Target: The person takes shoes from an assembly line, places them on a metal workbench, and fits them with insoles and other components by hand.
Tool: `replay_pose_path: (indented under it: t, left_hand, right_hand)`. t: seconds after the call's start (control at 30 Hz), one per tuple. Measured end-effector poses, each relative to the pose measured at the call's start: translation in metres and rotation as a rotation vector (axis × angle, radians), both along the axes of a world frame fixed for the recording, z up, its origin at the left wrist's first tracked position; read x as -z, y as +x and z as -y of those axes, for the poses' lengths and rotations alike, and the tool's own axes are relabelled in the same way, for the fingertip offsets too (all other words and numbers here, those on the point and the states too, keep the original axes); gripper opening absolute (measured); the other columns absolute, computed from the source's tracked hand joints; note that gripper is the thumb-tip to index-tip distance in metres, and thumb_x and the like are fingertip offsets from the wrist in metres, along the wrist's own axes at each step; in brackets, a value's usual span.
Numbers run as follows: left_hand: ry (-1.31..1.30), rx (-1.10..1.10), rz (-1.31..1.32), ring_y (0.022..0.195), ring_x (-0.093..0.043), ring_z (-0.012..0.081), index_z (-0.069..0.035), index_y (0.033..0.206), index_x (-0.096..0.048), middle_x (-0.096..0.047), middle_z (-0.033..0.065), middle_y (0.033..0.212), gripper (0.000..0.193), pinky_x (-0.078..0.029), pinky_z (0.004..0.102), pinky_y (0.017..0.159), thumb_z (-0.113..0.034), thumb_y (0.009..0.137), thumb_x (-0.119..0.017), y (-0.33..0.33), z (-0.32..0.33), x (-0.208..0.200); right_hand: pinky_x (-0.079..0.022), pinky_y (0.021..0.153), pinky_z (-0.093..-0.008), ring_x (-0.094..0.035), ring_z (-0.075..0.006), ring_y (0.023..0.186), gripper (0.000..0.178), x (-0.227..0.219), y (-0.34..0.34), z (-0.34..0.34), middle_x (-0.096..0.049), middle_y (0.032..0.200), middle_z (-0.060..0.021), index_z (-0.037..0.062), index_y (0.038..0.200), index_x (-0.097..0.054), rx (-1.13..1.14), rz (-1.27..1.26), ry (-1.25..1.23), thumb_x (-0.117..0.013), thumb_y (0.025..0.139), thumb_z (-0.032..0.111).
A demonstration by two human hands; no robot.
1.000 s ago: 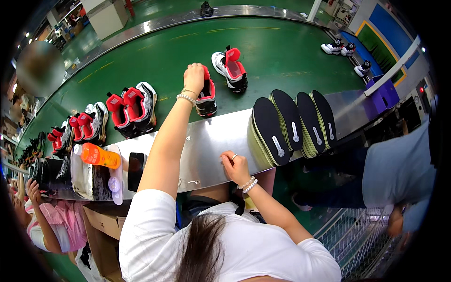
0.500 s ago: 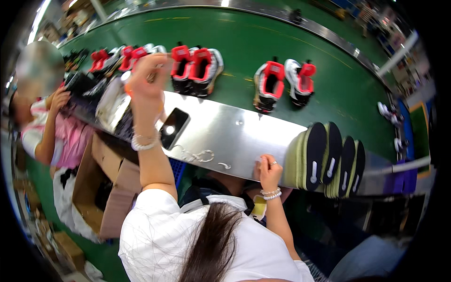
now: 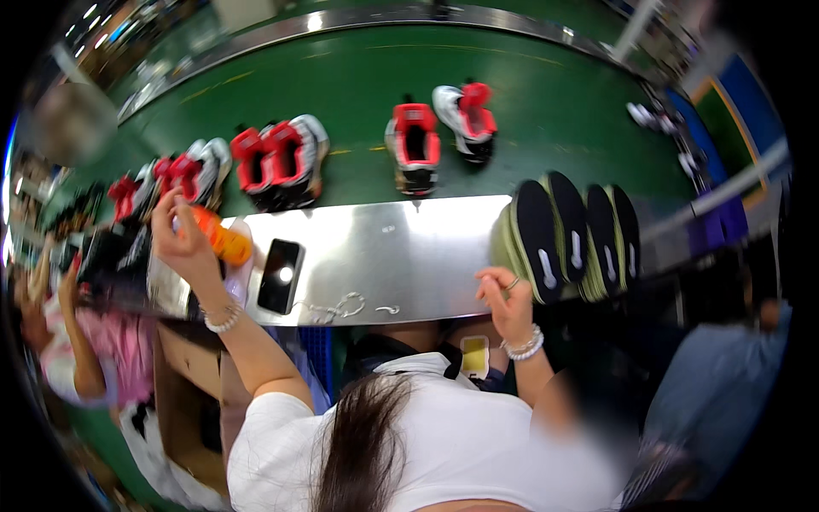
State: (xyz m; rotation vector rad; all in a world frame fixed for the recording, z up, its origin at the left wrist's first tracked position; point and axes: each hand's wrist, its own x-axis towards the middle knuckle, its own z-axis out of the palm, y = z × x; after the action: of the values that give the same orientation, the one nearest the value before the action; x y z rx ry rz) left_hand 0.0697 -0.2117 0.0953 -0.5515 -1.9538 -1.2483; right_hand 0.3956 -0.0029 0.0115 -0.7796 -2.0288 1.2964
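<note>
My left hand (image 3: 182, 246) is raised over the left end of the metal ledge, beside an orange bottle (image 3: 232, 246). Its fingers are loosely bent, with a gap at the thumb, and I see nothing held. My right hand (image 3: 508, 300) hovers at the ledge's near edge, just left of the stacked black insoles (image 3: 536, 239) with yellow-green sides. Its fingers are bent and apart, with nothing in them. Between my hands a black phone (image 3: 281, 275) lies on the metal ledge (image 3: 409, 260). A thin whitish looped cord (image 3: 348, 303) and a small whitish piece (image 3: 388, 310) lie near it.
Beyond the ledge runs a green belt (image 3: 367, 81) carrying red, white and black sneakers (image 3: 415, 149), mostly in pairs. At the left, a person in pink (image 3: 119, 350) works near an open cardboard box (image 3: 192, 367). Denim-blue clothing (image 3: 721, 384) shows at the right.
My view has swung, so the ledge and shoes sit further left. My left hand has come down from its raised spot, baring the orange bottle. My right hand's fingers have loosened.
</note>
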Motion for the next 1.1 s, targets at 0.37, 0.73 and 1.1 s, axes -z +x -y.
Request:
replay_pose_path:
  t: [0.37, 0.73, 1.1]
  left_hand:
    - [-0.577, 1.103, -0.086, 0.11, -0.044, 0.0322, 0.003, 0.116, -0.043, -0.048, 0.0189, 0.116, 0.047, -0.035, 0.0368, 0.093, -0.019, 0.077, -0.058, 0.081, -0.325, 0.083]
    - [-1.193, 1.03, -0.031, 0.075, -0.058, 0.0348, 0.001, 0.081, -0.055, -0.06, 0.0196, 0.077, 0.036, -0.046, 0.0421, 0.068, -0.034, 0.076, -0.058, 0.111, -0.334, 0.098]
    - [-0.678, 0.675, -0.029, 0.091, -0.05, 0.0338, -0.001, 0.108, -0.04, -0.043, 0.0166, 0.106, 0.048, -0.046, 0.039, 0.073, -0.019, 0.071, -0.064, 0.072, -0.314, 0.081]
  right_hand:
    - [-0.044, 0.055, -0.0284, -0.053, -0.0174, 0.061, 0.03, -0.057, 0.061, -0.087, -0.056, 0.077, -0.0068, 0.0047, 0.103, -0.054, 0.629, 0.228, 0.43, -0.061, 0.077, 0.017]
    - [-0.049, 0.068, -0.038, -0.06, -0.0305, 0.079, 0.072, -0.031, 0.054, -0.133, -0.05, 0.103, -0.0146, 0.0133, 0.125, -0.039, 0.394, 1.099, 0.497, -0.064, 0.066, 0.045]
    - [-0.049, 0.065, -0.0345, -0.062, -0.0246, 0.072, 0.077, -0.032, 0.05, -0.147, -0.063, 0.076, -0.0114, 0.0116, 0.128, -0.037, 0.297, 1.283, 0.467, -0.06, 0.067, 0.053]
